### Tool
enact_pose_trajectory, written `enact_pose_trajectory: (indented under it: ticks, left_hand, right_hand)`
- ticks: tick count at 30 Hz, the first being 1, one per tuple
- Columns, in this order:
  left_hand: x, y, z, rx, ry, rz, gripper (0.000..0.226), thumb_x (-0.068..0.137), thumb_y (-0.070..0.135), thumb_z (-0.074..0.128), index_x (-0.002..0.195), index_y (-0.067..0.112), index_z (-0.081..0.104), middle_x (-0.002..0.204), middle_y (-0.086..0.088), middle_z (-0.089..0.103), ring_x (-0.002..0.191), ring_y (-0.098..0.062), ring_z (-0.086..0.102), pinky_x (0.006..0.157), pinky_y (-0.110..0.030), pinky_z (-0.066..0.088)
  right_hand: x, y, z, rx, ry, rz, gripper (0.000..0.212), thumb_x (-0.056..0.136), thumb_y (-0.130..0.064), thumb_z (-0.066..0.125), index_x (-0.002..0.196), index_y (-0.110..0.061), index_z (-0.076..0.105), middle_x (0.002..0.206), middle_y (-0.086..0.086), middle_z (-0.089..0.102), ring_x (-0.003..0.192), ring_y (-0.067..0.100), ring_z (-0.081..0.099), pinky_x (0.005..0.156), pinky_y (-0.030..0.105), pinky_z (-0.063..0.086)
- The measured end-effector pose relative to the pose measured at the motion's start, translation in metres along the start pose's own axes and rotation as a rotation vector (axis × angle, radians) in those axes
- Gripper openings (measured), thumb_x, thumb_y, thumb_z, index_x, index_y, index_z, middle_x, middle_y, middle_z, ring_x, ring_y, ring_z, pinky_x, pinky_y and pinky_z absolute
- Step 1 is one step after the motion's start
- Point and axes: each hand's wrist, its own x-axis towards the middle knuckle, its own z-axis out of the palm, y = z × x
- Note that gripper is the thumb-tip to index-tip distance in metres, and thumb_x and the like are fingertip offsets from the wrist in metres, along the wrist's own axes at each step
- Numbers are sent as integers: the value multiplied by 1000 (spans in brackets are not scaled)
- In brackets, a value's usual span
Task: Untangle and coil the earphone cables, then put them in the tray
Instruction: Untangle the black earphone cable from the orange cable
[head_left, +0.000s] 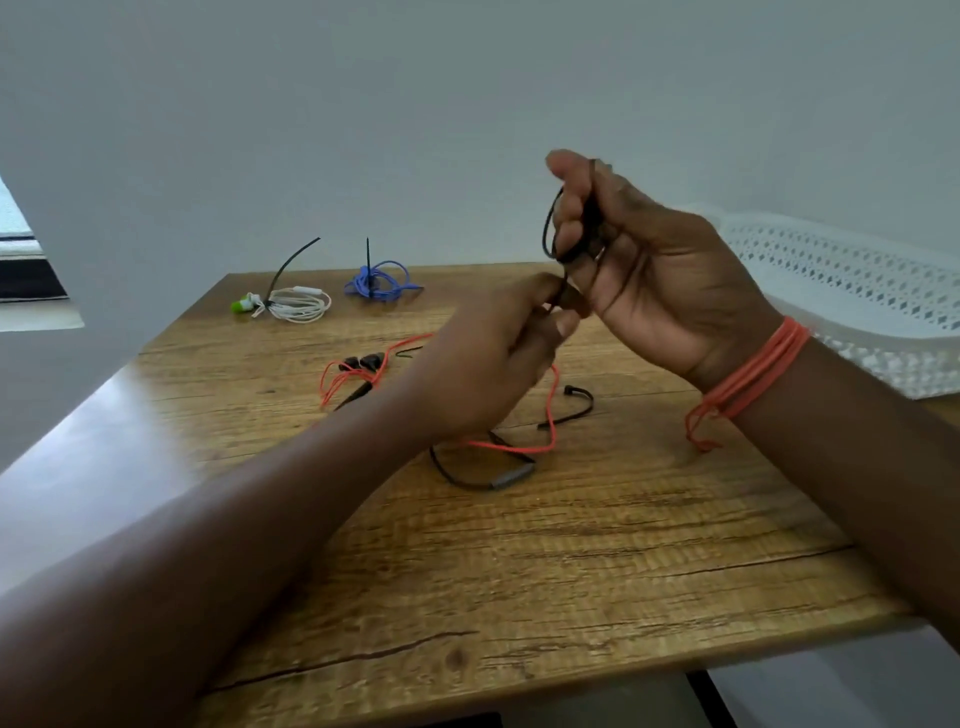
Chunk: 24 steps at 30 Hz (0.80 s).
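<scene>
The right hand (649, 260) is held up, its grip curled tight round loops of the black cable (550, 228). The left hand (498, 358) pinches that cable just below. At 3 o'clock sits the white tray (852, 291) on the wooden surface (519, 561).

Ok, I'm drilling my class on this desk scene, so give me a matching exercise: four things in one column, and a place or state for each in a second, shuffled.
Things
1. white earphones
2. blue earphones
3. black cable
4. white tray

Places or states
A. wound round the fingers of the right hand
B. at the right edge of the table, nothing visible in it
C. coiled and tied, far left on the table
D. bundled, at the far edge, right of the white set

Pairs: 1-C, 2-D, 3-A, 4-B
</scene>
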Motion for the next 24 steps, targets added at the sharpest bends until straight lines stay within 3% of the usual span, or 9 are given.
enact_pose_trajectory:
  ticks: [4,7,9,11,13,15,19,21,24]
  left_hand:
    - [0,2,0,206,-85,21,19,101,29,46,109,25,63,66,10,58,57,-2,51,58,-28,42]
    - [1,1,-9,337,-15,37,22,99,37,43,105,30,64,81,7,66,72,-12,59,68,-38,51]
    - [3,-1,-17,382,57,22,23,98,41,44,104,31,64,78,5,65,70,-16,59,67,-41,52]
    - [4,-5,-26,406,121,-13,22,97,44,46,103,33,64,70,5,61,63,-12,54,63,-38,50]
    - [6,-11,-35,415,193,-49,24,96,47,49,96,29,65,62,7,55,58,-8,49,57,-34,44]
    - [5,-16,-40,411,259,-95,32,96,50,48,86,24,64,55,7,50,53,-5,46,53,-29,32]
    - [2,-14,-36,372,340,-122,39,98,49,44,76,22,61,47,10,49,47,-2,44,51,-29,23]
    - [3,-10,-29,338,331,-95,35,99,43,39,76,22,57,50,8,48,49,-6,44,52,-31,26]
    - [3,-8,-17,309,225,-78,25,94,36,39,91,18,56,58,6,48,56,-20,46,55,-41,43]
  right_hand:
    - [1,2,-14,-297,233,-167,22,97,-3,52,117,3,54,96,9,68,88,17,69,84,23,53]
    - [0,8,-21,-943,372,-312,22,92,-4,61,114,-2,62,90,8,72,81,14,72,78,24,56]
    - [0,11,-21,-1281,309,-314,18,92,-8,62,109,-6,67,87,-1,71,76,5,70,73,19,55]
    - [-1,14,-18,-1424,231,-234,15,95,-15,58,94,-7,70,78,-3,69,69,4,67,69,21,56]
    - [-2,15,-14,-1490,160,-140,35,99,-29,52,78,-7,69,62,-1,64,57,8,61,63,26,52]
    - [-4,14,-11,-1386,68,-15,46,101,-37,45,77,-6,69,54,0,55,50,11,51,59,26,45]
    - [-6,7,-4,-704,-67,230,43,104,-30,37,80,-4,62,54,-1,40,50,12,34,50,21,29]
    - [-4,5,-2,-366,-106,311,40,104,-30,33,84,-7,60,54,-5,41,47,6,35,47,17,27]
    - [1,6,3,-59,-61,238,36,102,-26,35,94,-3,61,60,-5,51,50,3,44,47,13,37]
